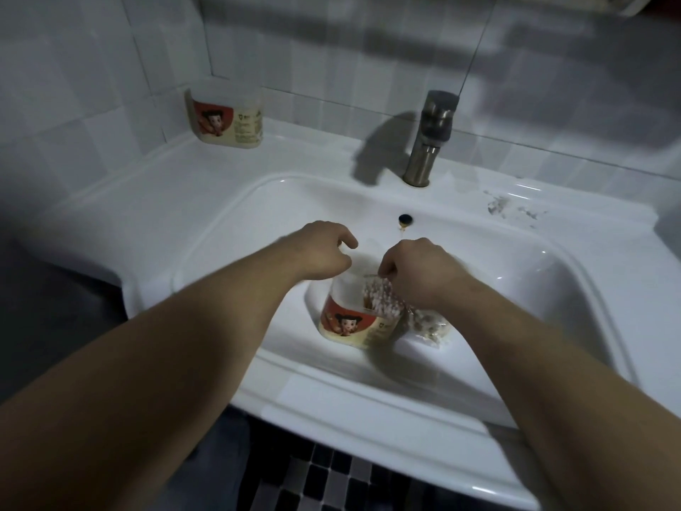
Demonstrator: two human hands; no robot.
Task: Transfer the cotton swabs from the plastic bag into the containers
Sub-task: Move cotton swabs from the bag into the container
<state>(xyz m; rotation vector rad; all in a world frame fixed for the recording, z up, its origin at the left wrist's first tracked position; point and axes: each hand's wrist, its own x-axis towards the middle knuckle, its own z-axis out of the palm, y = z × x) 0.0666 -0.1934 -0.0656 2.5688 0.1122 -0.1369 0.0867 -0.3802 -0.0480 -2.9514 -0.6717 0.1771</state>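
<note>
Right hand (416, 274), swab bag (423, 324), cartoon-labelled container (350, 326)

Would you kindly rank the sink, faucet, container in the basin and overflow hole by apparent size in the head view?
1. sink
2. faucet and container in the basin: they look similar and the container is partly hidden, so unranked
3. overflow hole

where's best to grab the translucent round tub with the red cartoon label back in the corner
Wrap the fingers round the side wall of the translucent round plastic tub, coming from the front, the basin side. It stands upright on the white sink ledge close to the white wall tiles behind and left, so those sides look cramped; its rounded body should suit a side wrap.
</note>
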